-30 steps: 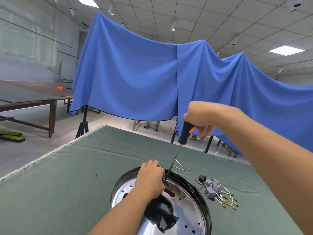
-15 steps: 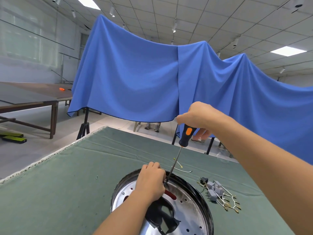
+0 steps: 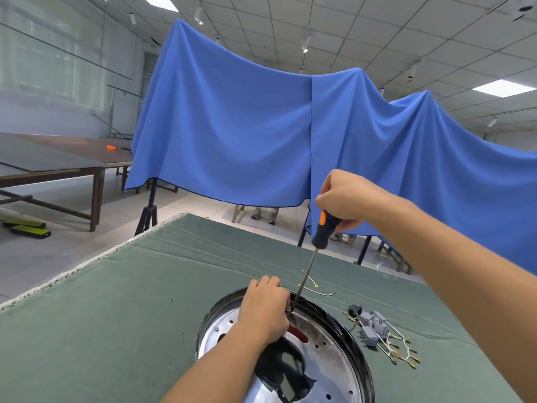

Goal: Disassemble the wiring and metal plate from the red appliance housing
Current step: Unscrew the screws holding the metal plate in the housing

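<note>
Right hand (image 3: 347, 196) regripped screwdriver (image 3: 322, 228) top; left hand (image 3: 266, 311) curled, hiding metal plate (image 3: 328, 370); wiring (image 3: 380, 334) beside.

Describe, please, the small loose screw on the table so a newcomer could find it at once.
Start at the round metal plate on the green table cover. Look left of its rim: the screw lies alone on bare cloth, unlike the wiring bundle on the right.

Green cloth (image 3: 116, 315) covers the worktable, pale frayed edge on its left side. Big blue sheet (image 3: 232, 135) draped over stands behind it. Long brown tables (image 3: 58, 161) off left, small orange object (image 3: 111, 147) on the far one. Yellow-green flat items (image 3: 27, 228) on the floor beneath. Someone's shoes (image 3: 264, 213) visible under the sheet. Ceiling light panels (image 3: 504, 88) lit overhead
</note>
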A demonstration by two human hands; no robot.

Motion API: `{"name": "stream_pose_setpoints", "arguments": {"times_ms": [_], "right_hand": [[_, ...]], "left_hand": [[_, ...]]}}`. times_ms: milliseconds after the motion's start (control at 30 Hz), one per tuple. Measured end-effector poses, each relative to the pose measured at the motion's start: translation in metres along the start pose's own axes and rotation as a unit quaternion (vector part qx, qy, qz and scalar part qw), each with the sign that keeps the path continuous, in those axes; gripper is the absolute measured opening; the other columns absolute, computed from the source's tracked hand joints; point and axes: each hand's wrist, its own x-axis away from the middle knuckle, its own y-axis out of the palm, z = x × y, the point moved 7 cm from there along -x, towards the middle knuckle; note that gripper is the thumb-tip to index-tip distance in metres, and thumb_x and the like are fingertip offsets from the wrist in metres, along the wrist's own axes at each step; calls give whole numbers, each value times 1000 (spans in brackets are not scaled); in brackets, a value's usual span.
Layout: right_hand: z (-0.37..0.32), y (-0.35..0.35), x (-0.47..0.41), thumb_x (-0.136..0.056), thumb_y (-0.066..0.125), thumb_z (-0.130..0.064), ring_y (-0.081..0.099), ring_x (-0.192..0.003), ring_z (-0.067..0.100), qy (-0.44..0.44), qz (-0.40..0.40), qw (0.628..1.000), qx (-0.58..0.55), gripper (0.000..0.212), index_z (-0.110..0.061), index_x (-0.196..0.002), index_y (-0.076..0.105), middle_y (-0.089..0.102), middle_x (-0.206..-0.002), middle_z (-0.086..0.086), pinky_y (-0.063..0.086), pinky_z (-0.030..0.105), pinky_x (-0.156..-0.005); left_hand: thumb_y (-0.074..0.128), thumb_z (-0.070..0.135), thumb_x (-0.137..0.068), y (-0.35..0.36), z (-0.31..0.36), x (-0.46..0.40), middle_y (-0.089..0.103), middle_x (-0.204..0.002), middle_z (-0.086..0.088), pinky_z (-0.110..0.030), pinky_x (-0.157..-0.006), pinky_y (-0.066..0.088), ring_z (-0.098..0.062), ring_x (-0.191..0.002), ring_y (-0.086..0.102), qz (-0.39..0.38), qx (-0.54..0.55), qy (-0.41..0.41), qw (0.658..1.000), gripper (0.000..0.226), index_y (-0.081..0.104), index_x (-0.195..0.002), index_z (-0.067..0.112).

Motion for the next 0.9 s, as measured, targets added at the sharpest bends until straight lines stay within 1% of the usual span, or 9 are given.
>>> {"name": "stream_pose_setpoints", "arguments": {"times_ms": [100,233,367,467,533,667,733,800,900], "right_hand": [[-2,-1,1,-84,47,-13,71,-82,28,-7,-30,1000,0,23,-6,-103,58,70,-95,14,57,36,-70],[-3,-1,2,-89,46,-27,65,-60,24,-38,56,996,58,18,-11,-88,54,69,-80,6,51,28,-59],[-2,-1,-1,-82,47,-18,51,-62,23,-12,20,998,51,8,-11,-84,51,59,-80,5,46,28,-60],[2,-4,4,-84,52,-34,48,-59,19,-1,64,989,136,22,-16,-74,43,54,-76,1,28,25,-50],[4,-4,5,-91,48,-39,53,-63,21,4,107,984,142,32,-15,-70,43,60,-81,2,27,25,-50],[3,-3,4,-89,44,-15,48,-67,24,-20,61,996,61,6,-10,-89,45,51,-94,8,31,29,-53],[1,-1,6,-85,49,-17,49,-76,24,-42,29,996,78,15,-11,-99,49,46,-102,5,32,28,-54],[0,-2,9,-86,51,-29,47,-71,21,-50,55,989,127,15,-14,-87,52,43,-96,2,28,27,-52],[4,-5,9,-96,41,-40,37,-58,17,-30,116,977,177,38,-14,-67,40,40,-77,1,21,28,-49]], "left_hand": [[51,15,-87,0,0,0,53,-116,-1,-32,-97,33,-20,-109,44,-2,-3,2,1000,26,63,-109,17],[51,15,-87,0,-1,-1,53,-115,-1,-31,-96,33,-20,-108,44,0,0,-1,1000,25,63,-108,18],[51,15,-86,0,0,0,53,-115,-1,-31,-97,34,-20,-108,44,-2,-1,1,1000,25,63,-108,17],[51,15,-87,0,-1,-1,53,-115,-1,-32,-97,33,-20,-109,44,-3,-4,-1,1000,25,63,-109,17],[51,16,-87,0,-1,-1,53,-117,-1,-32,-97,33,-20,-110,44,-3,-4,-2,1000,25,63,-109,17],[51,17,-87,0,-1,-1,53,-118,-1,-32,-98,32,-20,-111,44,-3,-5,1,1000,26,63,-110,18],[50,17,-87,0,-1,-1,53,-117,-1,-32,-98,32,-20,-111,44,-3,-7,1,1000,26,63,-110,18],[50,17,-87,0,-2,-1,53,-117,-1,-32,-98,32,-20,-110,44,-3,-7,0,1000,26,63,-110,18],[50,17,-87,0,-1,0,53,-117,-1,-32,-98,32,-20,-111,44,-3,-4,1,1000,26,63,-109,18]]}}
